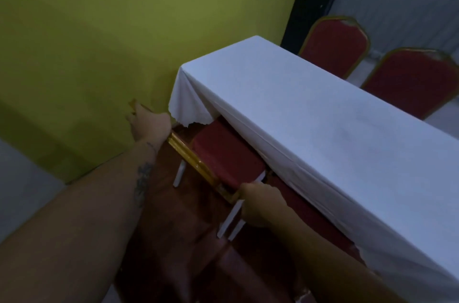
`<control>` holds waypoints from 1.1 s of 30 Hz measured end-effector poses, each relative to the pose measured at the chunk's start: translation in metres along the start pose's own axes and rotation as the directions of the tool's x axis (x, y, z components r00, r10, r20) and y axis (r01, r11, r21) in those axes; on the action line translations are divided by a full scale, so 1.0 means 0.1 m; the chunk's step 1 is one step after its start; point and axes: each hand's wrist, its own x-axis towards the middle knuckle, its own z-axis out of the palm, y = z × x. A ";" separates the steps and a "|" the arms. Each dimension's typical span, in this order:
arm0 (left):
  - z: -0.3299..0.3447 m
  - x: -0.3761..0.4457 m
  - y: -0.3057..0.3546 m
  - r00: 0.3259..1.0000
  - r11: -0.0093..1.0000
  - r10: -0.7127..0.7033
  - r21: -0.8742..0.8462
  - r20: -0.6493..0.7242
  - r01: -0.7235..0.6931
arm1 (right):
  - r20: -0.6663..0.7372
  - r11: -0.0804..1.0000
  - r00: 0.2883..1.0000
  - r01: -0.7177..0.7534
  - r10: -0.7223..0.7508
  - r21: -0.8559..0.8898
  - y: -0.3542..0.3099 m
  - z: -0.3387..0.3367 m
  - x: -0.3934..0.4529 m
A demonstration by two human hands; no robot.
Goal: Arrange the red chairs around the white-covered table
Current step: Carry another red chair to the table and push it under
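Both hands are on the gold frame of one red chair (227, 153), whose seat is already partly under the hanging cloth at the near end of the white-covered tabletop (310, 109). The left hand (151, 124) rests on the far corner of the chair's back rail beside the green wall (99, 29); its fingers are blurred, so whether that grip is wrapped round the rail or merely pressing on it cannot be told. The right hand (260, 203) is closed over the nearer corner of the same rail, just above the white rear legs. To do this step well, I would push evenly through both corners so the chair slides straight and does not swing toward the wall, keep the legs flat on the floor, and watch that the scalloped cloth edge does not catch on the seat and drag the cover askew. It looks sensible to stop once the seat front sits under the overhang, in line with what seems to be a second red seat just to its right. Across the tabletop, a far red chair (335, 47) and a nearer red chair (412, 81) stand with backs upright on the opposite side. No brand, label or readable writing shows anywhere.
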 end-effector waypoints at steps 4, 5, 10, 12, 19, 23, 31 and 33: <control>0.01 -0.14 -0.04 0.917 0.896 0.396 0.243 -0.054 -0.372 | 0.013 0.988 0.998 -0.061 0.063 -0.141 0.13 -0.01 -0.20; 0.05 -0.17 -0.09 0.858 0.813 0.514 0.312 0.009 -0.491 | 0.014 0.984 0.997 -0.079 0.082 -0.160 0.17 0.01 -0.24; 0.14 -0.23 -0.19 0.719 0.633 0.686 0.393 0.116 -0.667 | -0.149 0.977 0.989 -0.046 0.015 -0.206 0.19 0.09 -0.23; 0.14 -0.21 -0.19 0.670 0.578 0.732 0.408 0.123 -0.707 | -0.202 0.978 0.979 -0.024 -0.018 -0.205 0.16 0.03 -0.15; 0.22 -0.11 -0.09 0.694 0.602 0.709 0.409 0.121 -0.686 | -0.266 0.992 0.964 -0.023 -0.010 -0.121 -0.02 -0.24 0.19; 0.26 0.07 -0.03 0.718 0.602 0.685 0.461 0.121 -0.652 | -0.257 0.992 0.966 -0.027 -0.006 -0.124 -0.03 -0.27 0.36; 0.36 0.25 0.04 0.713 0.593 0.687 0.458 0.141 -0.662 | -0.296 0.991 0.955 -0.047 0.007 -0.127 -0.09 -0.33 0.65; 0.37 0.27 0.04 0.699 0.566 0.698 0.477 0.157 -0.672 | -0.293 0.992 0.956 -0.043 0.005 -0.122 -0.10 -0.34 0.66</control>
